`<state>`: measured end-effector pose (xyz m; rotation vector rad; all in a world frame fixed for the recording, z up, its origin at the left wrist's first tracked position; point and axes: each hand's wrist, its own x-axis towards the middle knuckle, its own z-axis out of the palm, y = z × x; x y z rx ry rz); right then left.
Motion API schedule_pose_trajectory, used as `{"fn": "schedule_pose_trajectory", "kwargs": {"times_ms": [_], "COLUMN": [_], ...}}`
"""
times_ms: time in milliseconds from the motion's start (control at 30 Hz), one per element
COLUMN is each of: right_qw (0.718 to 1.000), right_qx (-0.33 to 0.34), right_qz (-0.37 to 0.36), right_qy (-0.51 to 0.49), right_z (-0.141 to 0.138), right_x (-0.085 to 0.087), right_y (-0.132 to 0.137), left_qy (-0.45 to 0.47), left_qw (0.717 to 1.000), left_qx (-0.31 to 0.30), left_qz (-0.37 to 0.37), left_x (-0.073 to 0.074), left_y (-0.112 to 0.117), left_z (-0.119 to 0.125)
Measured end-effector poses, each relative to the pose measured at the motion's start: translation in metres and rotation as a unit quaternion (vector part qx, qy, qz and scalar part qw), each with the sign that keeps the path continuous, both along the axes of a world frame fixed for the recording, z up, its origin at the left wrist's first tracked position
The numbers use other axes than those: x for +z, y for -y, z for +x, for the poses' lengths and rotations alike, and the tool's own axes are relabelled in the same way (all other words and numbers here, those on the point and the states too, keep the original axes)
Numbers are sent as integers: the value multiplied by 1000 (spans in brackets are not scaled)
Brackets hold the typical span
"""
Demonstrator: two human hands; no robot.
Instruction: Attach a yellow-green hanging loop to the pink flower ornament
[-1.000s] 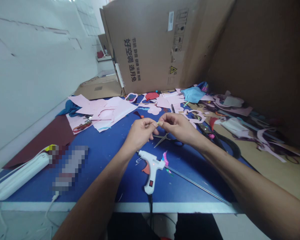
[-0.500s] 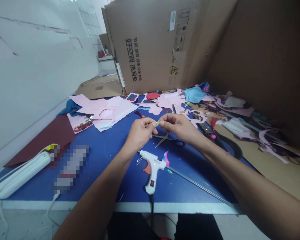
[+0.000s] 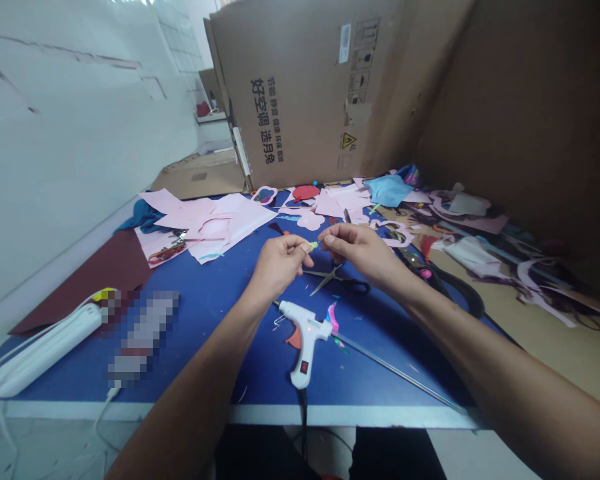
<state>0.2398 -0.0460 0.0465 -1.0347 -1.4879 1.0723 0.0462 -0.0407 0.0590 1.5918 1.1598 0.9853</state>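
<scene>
Fingertip pressure counts most with something this small: a narrow green-yellow strip (image 3: 312,245) should handle best if it is pinched flat and held near its end, so that it doesn't bend or slip. The left hand (image 3: 280,265) has its thumb and forefinger closed on the strip, with the fingers (image 3: 305,248) clamped together and the free end poking out toward 3 o'clock. The right hand (image 3: 364,255) is at 3 o'clock from that pinch, its thumb and forefinger held close together, their tips just beside the strip's free end. Whether they touch it is too small to tell. Keeping both wrists steady and the tips close should give the finest control.

Open scissors (image 3: 327,280) lie on the blue bench (image 3: 220,360) just below the hands at 6 o'clock. Farther out at 6 o'clock, a white hot-glue gun (image 3: 305,340) rests with its nozzle toward 10 o'clock, and a long metal rod (image 3: 397,371) runs off toward 5 o'clock. Pink paper cutouts (image 3: 230,223) are scattered at 11 o'clock, a white power strip (image 3: 45,340) sits at 8 o'clock beside a pixelated patch, and a large cardboard box (image 3: 290,93) stands at 12 o'clock.
</scene>
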Motion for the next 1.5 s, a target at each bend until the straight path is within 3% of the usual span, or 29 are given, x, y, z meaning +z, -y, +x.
{"fn": "schedule_pose_trajectory", "kwargs": {"times_ms": [167,467,667,833,1000,1200,1367,1500], "right_qw": [1000,998,986,982,981,974,950,933], "right_qx": [-18,-61,-134,-161,-160,-115,-67,17], "right_qz": [-5,-7,30,1,-23,25,62,47], "right_qy": [-2,28,90,100,109,193,298,357], "right_z": [1,8,17,23,25,24,4,-26], "right_x": [-2,-8,-6,-8,-12,-5,22,35], "right_y": [-2,-7,-8,-10,-13,-9,20,81], "left_qy": [25,66,70,61,59,59,67,72], "left_qw": [1000,988,983,986,988,988,988,987], "left_qx": [16,136,167,154,141,145,140,141], "left_qz": [4,40,25,9,6,10,3,0], "left_x": [6,19,10,0,-6,-13,-16,-20], "left_y": [-5,-31,-38,-39,-41,-46,-47,-49], "left_z": [-10,-51,-53,-46,-45,-48,-50,-52]}}
